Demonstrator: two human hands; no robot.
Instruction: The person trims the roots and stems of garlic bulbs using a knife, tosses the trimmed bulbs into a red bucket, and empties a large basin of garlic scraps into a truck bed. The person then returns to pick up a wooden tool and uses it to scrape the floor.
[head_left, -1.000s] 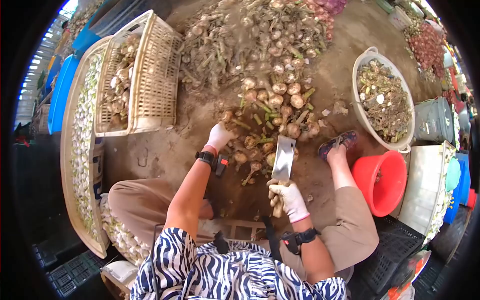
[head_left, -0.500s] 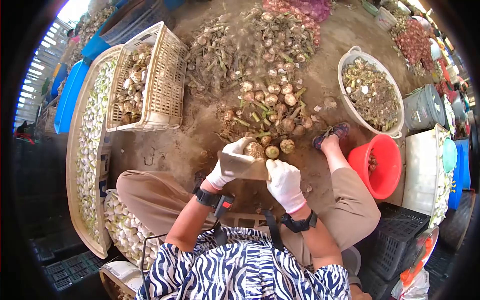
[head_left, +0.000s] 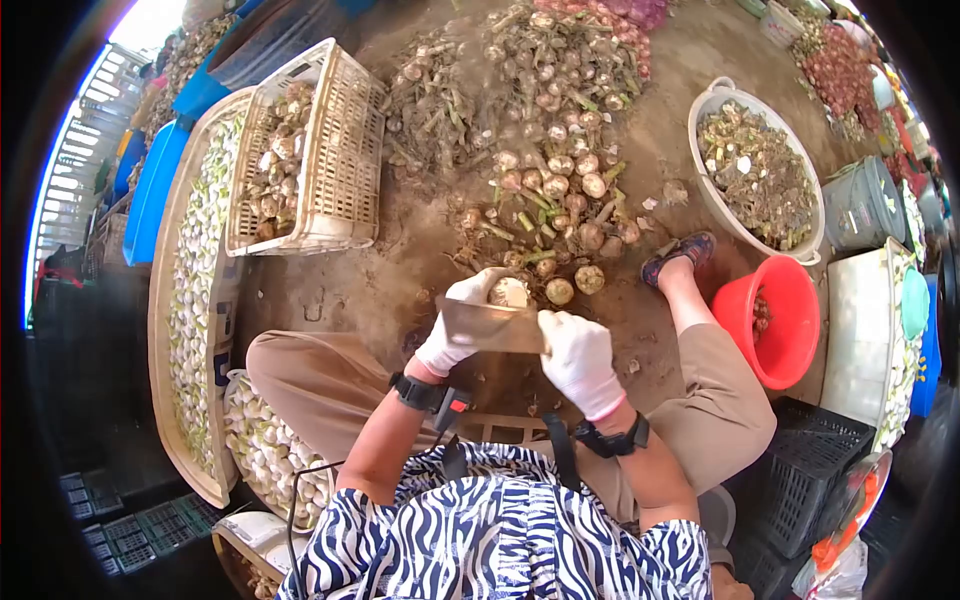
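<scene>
My left hand (head_left: 452,328), in a white glove, is wrapped round a garlic bulb (head_left: 510,292) whose pale, whitish face shows. In front of that hand lies the wide flat blade of a knife (head_left: 492,328), close below the bulb. My right hand (head_left: 580,362), gloved too, is closed on the knife's handle end at the blade's right side. Just beyond the hands, loose garlic bulbs (head_left: 559,291) and cut stems lie on the floor, in front of a larger heap of garlic with dry stalks (head_left: 440,100).
At the left stand a cream crate (head_left: 345,150) of bulbs and a long tray (head_left: 165,400) of white garlic. To the right are a white basin (head_left: 705,170) of trimmings, a red bucket (head_left: 785,360) and a black crate (head_left: 800,480). My foot (head_left: 680,258) rests beside the heap.
The bulb in my left hand now shows a pale face where its rooty brown side was seen. The view has shifted slightly, with the surroundings lying farther right.
</scene>
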